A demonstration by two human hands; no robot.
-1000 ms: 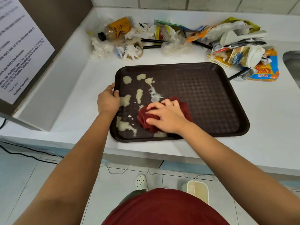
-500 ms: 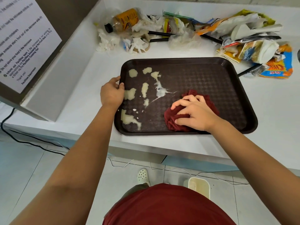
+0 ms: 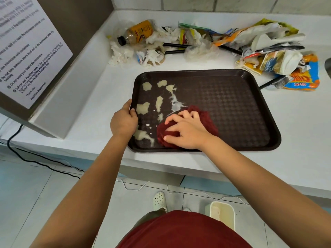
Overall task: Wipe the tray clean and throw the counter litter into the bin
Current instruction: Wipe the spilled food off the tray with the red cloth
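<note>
A dark brown tray lies on the white counter. Pale yellowish spill patches cover its left part. My left hand grips the tray's left rim. My right hand presses a crumpled dark red cloth onto the tray near its front edge, beside the spills. Litter is heaped along the back of the counter: a plastic bottle, crumpled tissues, snack wrappers and black chopsticks.
A microwave with a white notice stands at the left. A sink edge shows at the far right. A small cream bin sits on the floor under the counter. A black cable runs along the floor at left.
My right hand slid the cloth right along the tray's front, then back left towards the spills. My left hand has kept its hold on the rim.
</note>
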